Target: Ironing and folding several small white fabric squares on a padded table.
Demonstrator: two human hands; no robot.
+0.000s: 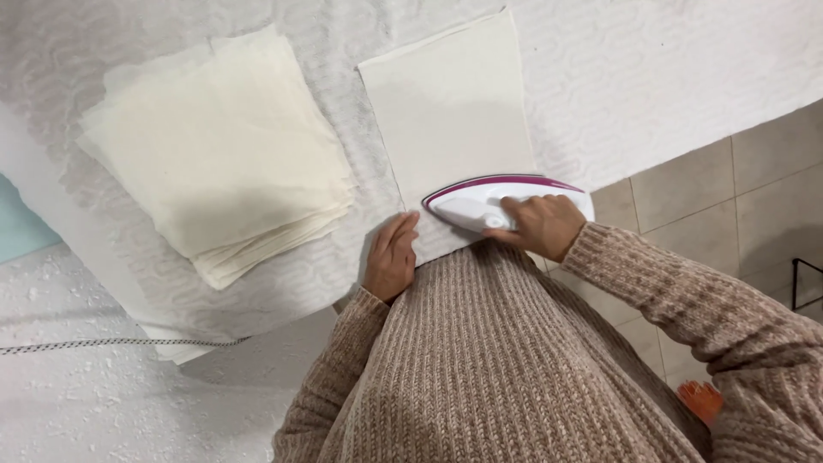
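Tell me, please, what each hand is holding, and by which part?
The right hand has its grip on the top handle of the white and magenta iron. The left hand holds nothing; it rests flat on the cloth sheet.

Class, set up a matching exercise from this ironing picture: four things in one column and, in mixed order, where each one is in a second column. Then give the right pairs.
Things:
1. iron
2. stack of cloths
3. left hand
4. cord

Places:
A. flat on the near left edge of the single cloth
B. lower left, running off the picture's left side
C. under the right hand, on the single cloth
D. to the left of the single cloth

Pairs: 1-C, 2-D, 3-A, 4-B
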